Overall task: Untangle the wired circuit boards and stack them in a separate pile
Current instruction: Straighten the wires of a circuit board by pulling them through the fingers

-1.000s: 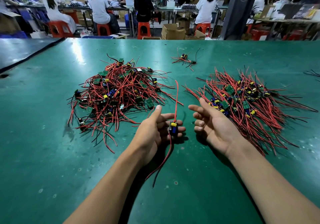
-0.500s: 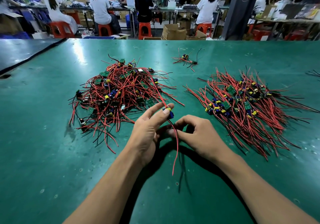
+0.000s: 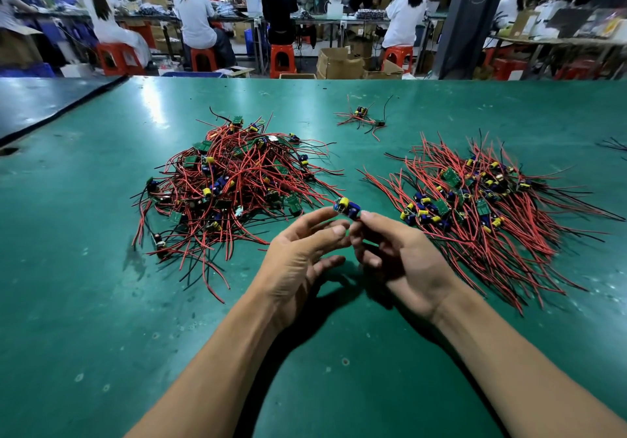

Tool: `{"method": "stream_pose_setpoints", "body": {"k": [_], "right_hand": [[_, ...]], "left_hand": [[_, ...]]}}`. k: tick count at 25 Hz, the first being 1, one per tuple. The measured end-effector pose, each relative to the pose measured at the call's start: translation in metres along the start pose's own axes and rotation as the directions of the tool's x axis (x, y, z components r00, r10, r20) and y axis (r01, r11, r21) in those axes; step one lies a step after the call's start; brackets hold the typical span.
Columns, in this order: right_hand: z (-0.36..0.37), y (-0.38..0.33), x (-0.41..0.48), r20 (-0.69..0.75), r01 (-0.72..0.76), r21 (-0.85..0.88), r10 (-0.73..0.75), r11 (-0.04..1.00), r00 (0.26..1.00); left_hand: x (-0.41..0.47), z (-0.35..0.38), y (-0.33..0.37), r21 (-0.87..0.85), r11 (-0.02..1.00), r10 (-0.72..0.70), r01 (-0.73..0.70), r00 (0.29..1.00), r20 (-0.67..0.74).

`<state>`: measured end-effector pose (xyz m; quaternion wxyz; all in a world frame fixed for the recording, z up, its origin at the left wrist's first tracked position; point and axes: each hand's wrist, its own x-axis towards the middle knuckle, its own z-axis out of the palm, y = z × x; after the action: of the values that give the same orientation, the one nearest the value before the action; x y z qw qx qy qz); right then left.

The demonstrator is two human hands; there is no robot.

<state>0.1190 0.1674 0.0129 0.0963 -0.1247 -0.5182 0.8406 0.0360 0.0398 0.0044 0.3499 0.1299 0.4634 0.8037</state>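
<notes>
The left hand (image 3: 298, 261) and right hand (image 3: 403, 257) hold one circuit board (image 3: 346, 207) in fingertip grips

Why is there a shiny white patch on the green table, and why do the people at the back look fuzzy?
Head view: the patch is glare, light bouncing off the glossy table. Head view: the workers at the back look soft, slightly blurred, being small and far. Head view: the left hand and right hand throw dark shadows underneath.
</notes>
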Motion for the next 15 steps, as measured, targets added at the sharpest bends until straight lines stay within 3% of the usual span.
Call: {"method": "stream_pose_setpoints", "body": {"k": [3, 6, 10, 15], "right_hand": [[-0.007, -0.006, -0.003, 0.035, -0.093, 0.037, 0.091, 0.995, 0.995], [-0.011, -0.006, -0.004, 0.056, -0.166, -0.004, 0.166, 0.986, 0.985], [-0.018, -0.006, -0.003, 0.074, -0.183, -0.022, 0.184, 0.983, 0.98], [-0.018, -0.004, 0.002, 0.017, -0.154, -0.153, 0.158, 0.976, 0.987]], "left_hand": [[-0.004, 0.002, 0.002, -0.038, 0.994, -0.095, 0.098, 0.993, 0.075], [-0.008, 0.004, 0.007, 0.033, 0.982, -0.19, 0.187, 0.967, 0.167], [-0.011, 0.002, 0.007, 0.06, 0.979, -0.205, 0.196, 0.948, 0.243], [-0.011, 0.002, 0.001, 0.016, 0.985, -0.174, 0.175, 0.962, 0.209]]}}
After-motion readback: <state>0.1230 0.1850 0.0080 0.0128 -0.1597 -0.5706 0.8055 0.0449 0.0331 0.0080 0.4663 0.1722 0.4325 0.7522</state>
